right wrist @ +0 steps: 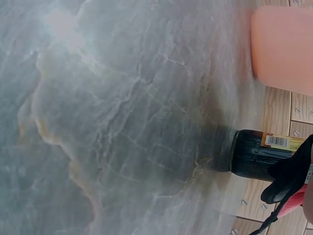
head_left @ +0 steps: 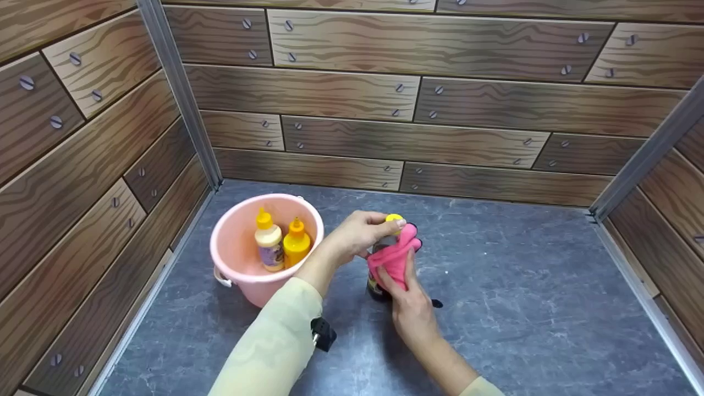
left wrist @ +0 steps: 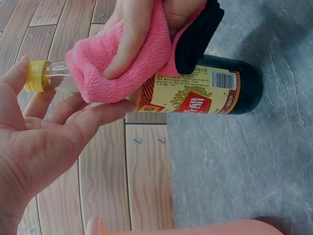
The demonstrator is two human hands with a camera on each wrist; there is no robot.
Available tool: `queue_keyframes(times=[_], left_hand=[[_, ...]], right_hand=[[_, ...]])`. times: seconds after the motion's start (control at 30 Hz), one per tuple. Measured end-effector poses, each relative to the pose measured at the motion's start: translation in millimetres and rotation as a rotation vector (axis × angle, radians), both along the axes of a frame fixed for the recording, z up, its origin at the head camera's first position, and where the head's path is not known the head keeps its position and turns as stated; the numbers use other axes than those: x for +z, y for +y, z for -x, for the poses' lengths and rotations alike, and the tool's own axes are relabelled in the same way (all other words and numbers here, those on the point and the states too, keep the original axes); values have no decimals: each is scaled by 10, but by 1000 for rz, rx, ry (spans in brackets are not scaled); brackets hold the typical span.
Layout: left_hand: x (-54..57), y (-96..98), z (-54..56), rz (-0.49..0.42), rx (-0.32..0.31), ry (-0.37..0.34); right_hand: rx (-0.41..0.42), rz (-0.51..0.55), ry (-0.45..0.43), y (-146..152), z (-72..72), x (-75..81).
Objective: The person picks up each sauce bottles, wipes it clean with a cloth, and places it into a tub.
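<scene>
Your left sleeve lay nearest the head camera; ahead, your left hand pinched the yellow cap of the bottle, likely for steadiness, the bucket to its left. Your right hand gripped a pink cloth. Your left-wrist view showed the cloth hugging the bottle, seemingly for close contact. From your right wrist, the table supported the bottle's base beneath that hand.
</scene>
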State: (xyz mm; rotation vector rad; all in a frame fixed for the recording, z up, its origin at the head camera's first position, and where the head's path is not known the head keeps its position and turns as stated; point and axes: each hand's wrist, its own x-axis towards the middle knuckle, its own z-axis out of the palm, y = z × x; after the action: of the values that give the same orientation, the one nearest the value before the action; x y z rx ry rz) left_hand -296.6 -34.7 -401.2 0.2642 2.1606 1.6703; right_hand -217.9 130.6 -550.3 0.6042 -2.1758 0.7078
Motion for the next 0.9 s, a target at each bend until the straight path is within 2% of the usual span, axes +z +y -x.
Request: queue_keyframes(times=[0.23, 0.53, 0.9], left_hand=[[5, 1, -6, 0, -6, -6], [-6, 1, -19, -19, 2, -18], [-3, -5, -20, -22, 8, -19]], right_hand=[[-4, 3, -8, -6, -40, -80], [-11, -3, 42, 7, -82, -276], [-51, -81, -97, 18, -152, -408]])
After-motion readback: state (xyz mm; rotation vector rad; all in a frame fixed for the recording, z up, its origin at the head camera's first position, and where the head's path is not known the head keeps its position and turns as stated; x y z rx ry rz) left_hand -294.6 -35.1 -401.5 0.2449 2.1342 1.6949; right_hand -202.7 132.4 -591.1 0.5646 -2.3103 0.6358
